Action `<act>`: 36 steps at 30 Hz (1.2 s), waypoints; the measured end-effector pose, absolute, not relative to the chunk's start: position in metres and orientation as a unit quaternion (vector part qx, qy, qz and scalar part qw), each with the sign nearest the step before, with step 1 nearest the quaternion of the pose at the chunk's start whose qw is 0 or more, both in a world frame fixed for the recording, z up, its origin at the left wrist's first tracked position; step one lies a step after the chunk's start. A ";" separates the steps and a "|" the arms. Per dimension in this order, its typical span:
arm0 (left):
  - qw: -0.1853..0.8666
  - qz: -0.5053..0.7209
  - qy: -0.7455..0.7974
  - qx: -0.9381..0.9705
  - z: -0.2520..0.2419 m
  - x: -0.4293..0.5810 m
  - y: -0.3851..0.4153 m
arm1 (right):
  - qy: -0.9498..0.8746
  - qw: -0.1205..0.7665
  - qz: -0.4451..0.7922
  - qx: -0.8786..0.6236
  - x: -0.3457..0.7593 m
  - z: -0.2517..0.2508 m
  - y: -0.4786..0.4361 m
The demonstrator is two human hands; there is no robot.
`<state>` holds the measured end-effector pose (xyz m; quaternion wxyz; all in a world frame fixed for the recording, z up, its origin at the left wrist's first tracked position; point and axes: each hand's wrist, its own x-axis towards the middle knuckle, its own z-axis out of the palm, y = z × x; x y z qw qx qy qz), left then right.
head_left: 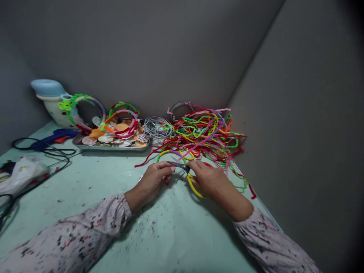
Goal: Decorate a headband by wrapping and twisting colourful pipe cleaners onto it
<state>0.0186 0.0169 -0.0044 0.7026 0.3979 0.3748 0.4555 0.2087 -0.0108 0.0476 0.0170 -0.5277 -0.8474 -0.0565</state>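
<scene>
A pair of scissors point(195, 188) with yellow handles and dark blades is gripped near its pivot by my right hand point(207, 177). The blades point left, slightly apart, with one tip reaching my left hand point(155, 178). That hand is closed in a pinch at the blade; what its fingers hold is hidden, though a small red bit shows under them. Just behind the scissors lies a curved pipe-cleaner piece point(163, 153) in green, yellow and purple.
A heap of pipe cleaners point(204, 129) lies behind my hands, beside a wire coil point(157, 127). A metal tray point(113, 148) holds shells and wrapped hoops point(76, 125). Leftward are a blue glue gun point(54, 138), its cable, a plastic bag point(24, 172) and a blue-lidded container point(49, 89).
</scene>
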 end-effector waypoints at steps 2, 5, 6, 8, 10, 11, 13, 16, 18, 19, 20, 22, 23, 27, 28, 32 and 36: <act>0.700 0.457 0.376 0.400 -0.004 0.019 0.017 | -0.847 0.020 -0.060 -0.528 0.209 0.046 -0.011; 0.699 0.458 0.374 0.401 -0.004 0.019 0.017 | -0.845 0.023 -0.068 -0.529 0.210 0.044 -0.010; 0.700 0.458 0.373 0.401 -0.004 0.018 0.017 | -0.845 0.023 -0.071 -0.529 0.210 0.044 -0.010; 0.702 0.457 0.372 0.400 -0.005 0.018 0.017 | -0.846 0.024 -0.077 -0.527 0.211 0.043 -0.010; 0.703 0.457 0.373 0.398 -0.005 0.018 0.017 | -0.845 0.024 -0.083 -0.528 0.211 0.043 -0.010; 0.703 0.457 0.375 0.396 -0.005 0.018 0.017 | -0.845 0.024 -0.084 -0.527 0.212 0.043 -0.010; 0.703 0.458 0.378 0.391 -0.004 0.019 0.017 | -0.847 0.029 -0.081 -0.525 0.213 0.041 -0.010; 0.702 0.464 0.385 0.379 -0.002 0.019 0.018 | -0.852 0.065 -0.049 -0.518 0.216 0.037 -0.008; 0.701 0.465 0.392 0.373 -0.001 0.019 0.017 | -0.850 0.110 -0.012 -0.515 0.218 0.035 -0.006; 0.700 0.466 0.395 0.371 0.000 0.019 0.017 | -0.847 0.136 0.007 -0.514 0.218 0.034 -0.004; 0.699 0.465 0.397 0.371 0.000 0.019 0.017 | -0.843 0.162 0.023 -0.512 0.219 0.033 -0.003; 0.698 0.464 0.400 0.372 0.000 0.019 0.017 | -0.834 0.206 0.038 -0.511 0.221 0.033 0.001; 0.698 0.464 0.399 0.371 0.000 0.019 0.018 | -0.830 0.222 0.039 -0.510 0.222 0.033 0.002; 0.706 0.463 0.391 0.367 -0.002 0.019 0.019 | -0.819 0.247 0.011 -0.518 0.225 0.037 0.003; 0.706 0.463 0.389 0.368 -0.002 0.018 0.019 | -0.818 0.242 0.005 -0.521 0.225 0.038 0.002; 0.707 0.467 0.379 0.371 -0.003 0.018 0.018 | -0.826 0.190 -0.007 -0.531 0.221 0.040 -0.003; 0.711 0.469 0.371 0.370 -0.002 0.018 0.017 | -0.832 0.130 -0.037 -0.539 0.215 0.041 -0.006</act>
